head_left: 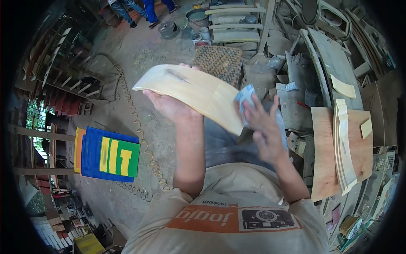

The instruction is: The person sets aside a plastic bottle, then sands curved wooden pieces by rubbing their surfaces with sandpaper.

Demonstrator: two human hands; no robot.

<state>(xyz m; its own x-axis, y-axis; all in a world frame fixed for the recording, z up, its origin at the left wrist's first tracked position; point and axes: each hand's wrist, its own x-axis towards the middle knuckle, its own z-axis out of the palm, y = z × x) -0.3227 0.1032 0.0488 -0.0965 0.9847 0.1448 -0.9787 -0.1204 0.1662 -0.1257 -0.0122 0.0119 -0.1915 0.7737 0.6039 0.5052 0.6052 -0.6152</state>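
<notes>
A pale, curved wooden slat (203, 91) with a dark smudge near its far end is held up in front of me. My left hand (171, 103) supports it from below, thumb on the near edge and fingertips showing over the far edge. Against the slat's right end lies a folded piece of sandpaper (245, 96) with a bluish printed backing. My right hand (265, 125) has its fingers on that sandpaper, slightly blurred, with one finger sticking out to the side.
On my right, several curved slats (343, 148) lie stacked on a plywood board (323, 127). A woven-top stool (218, 61) stands ahead. To the left are a coiled hose (132, 108) and painted blue panels (91, 152). People's legs (150, 10) show at the top.
</notes>
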